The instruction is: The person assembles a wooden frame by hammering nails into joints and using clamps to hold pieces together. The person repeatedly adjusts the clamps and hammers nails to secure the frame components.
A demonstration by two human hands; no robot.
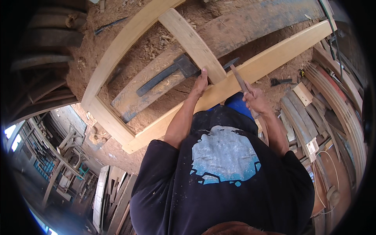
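A pale wooden frame [239,82] with a curved far side, a long near rail and a crosspiece [192,39] lies in front of me. My left hand [201,83] grips it where the crosspiece meets the near rail, thumb up and the other fingers mostly hidden. In my right hand [254,98] is a hammer [238,78] with a wooden handle, its fingers closed round it. The hammer's dark, pointed head is beside the joint, over the rail's far edge; whether it touches the wood I cannot tell. A dark mallet [166,76] rests inside the frame, left of the crosspiece.
Worn, curved boards [250,23] lie beneath the frame on ground covered with sawdust [94,47]. To the right are stacked timber offcuts [299,113] and a dark tool [281,82]. A black cable [333,35] hangs over the frame's far right end. More timber [117,196] stands at lower left.
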